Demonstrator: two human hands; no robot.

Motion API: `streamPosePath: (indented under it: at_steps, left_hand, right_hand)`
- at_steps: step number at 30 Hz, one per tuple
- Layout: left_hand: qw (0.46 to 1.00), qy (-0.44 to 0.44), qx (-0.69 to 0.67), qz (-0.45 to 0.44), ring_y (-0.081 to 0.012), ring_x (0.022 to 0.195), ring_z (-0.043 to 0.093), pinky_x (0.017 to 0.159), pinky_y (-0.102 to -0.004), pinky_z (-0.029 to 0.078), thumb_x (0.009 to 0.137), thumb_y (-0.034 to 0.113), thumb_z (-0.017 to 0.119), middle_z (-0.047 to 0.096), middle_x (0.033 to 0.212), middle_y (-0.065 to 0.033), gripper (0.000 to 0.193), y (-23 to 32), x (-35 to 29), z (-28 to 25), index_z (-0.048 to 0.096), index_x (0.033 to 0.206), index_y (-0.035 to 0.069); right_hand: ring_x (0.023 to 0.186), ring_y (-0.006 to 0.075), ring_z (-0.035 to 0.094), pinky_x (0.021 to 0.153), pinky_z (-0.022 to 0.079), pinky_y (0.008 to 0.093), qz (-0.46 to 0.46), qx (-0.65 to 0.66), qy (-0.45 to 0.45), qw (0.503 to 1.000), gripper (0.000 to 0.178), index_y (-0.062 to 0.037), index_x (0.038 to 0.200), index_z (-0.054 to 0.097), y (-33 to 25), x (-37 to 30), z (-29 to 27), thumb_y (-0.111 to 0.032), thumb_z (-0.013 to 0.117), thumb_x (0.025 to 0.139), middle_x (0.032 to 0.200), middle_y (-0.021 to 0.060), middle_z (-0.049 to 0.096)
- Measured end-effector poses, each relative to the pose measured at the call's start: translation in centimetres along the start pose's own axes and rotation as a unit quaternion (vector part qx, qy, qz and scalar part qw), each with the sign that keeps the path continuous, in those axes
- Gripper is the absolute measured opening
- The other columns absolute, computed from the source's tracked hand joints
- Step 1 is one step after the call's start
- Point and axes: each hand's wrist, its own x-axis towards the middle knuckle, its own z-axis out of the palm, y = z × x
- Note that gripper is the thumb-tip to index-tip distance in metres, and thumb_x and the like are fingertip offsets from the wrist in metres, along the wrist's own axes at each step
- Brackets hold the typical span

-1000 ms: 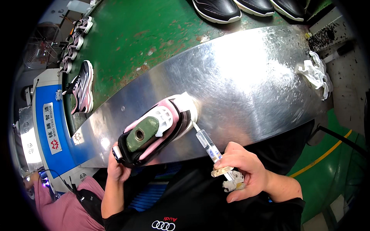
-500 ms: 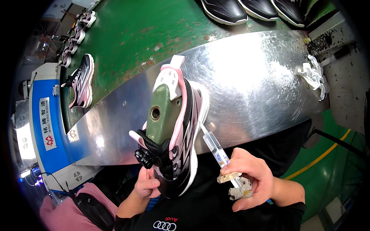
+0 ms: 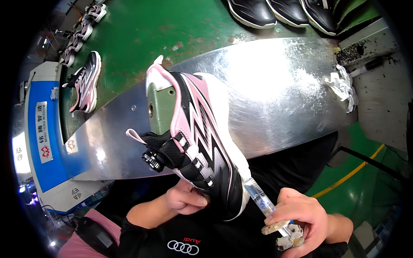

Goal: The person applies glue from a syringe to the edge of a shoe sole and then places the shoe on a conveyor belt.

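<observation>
A pink, black and white sneaker [image 3: 202, 129] is tilted with its side turned up, its heel away from me and its toe near my body. A green shoe last [image 3: 161, 109] fills its opening. My left hand [image 3: 189, 198] grips the shoe's forefoot from the left, partly hidden beneath it. In my right hand [image 3: 305, 219] is a clear syringe [image 3: 260, 198], its tip at the edge of the white sole [image 3: 234, 159] near the forefoot. Crusted, dirty-white material coats the syringe's flange and plunger end.
A metal plate [image 3: 284, 120] covers the near part of a green worktable [image 3: 172, 26]. Another pink-black sneaker [image 3: 88, 81] lies at left, with several shoes behind it. Black shoes [image 3: 251, 15] stand at the far edge. Crumpled white paper [image 3: 343, 88] lies at right.
The sneaker has rolled and turned, showing more of its side. My right hand and the syringe have moved down and right, the tip going along the sole toward the toe.
</observation>
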Motion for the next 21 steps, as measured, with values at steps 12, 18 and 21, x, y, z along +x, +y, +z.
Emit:
streamPosePath:
  at_steps: [12,18,21]
  left_hand:
    - [0.994,-0.049,0.018,-0.098,-0.0242,0.114,0.052,0.101,-0.0382,0.038,0.08,-0.007,0.057,0.057,0.119,-0.0129,0.041,-1.3,6.4,0.6,0.052,0.12,0.001]
    - [0.994,-0.063,0.025,-0.084,-0.0233,0.111,0.054,0.1,-0.037,0.041,0.081,-0.005,0.059,0.058,0.116,-0.012,0.038,-1.9,9.1,0.2,0.054,0.118,0.002]
    - [0.995,-0.065,0.023,-0.073,-0.0229,0.109,0.055,0.099,-0.0365,0.042,0.082,-0.004,0.059,0.059,0.114,-0.0116,0.036,-2.1,10.0,0.5,0.055,0.117,0.003]
  right_hand:
    - [0.072,0.0229,0.058,0.065,0.034,0.0343,0.028,-0.093,-0.015,0.995,0.053,-0.0027,0.092,0.064,-5.4,-3.8,-1.2,-0.043,0.079,0.062,0.086,0.0083,0.066]
    - [0.071,0.0228,0.059,0.062,0.034,0.0344,-0.01,-0.169,0.024,0.985,0.055,-0.0013,0.095,0.062,-5.3,-5.1,-0.8,-0.042,0.079,0.062,0.086,0.0079,0.066]
    - [0.07,0.0233,0.059,0.06,0.034,0.0345,-0.039,-0.217,0.018,0.975,0.055,-0.0007,0.095,0.062,-4.9,-4.9,-0.7,-0.042,0.079,0.062,0.085,0.0081,0.066]
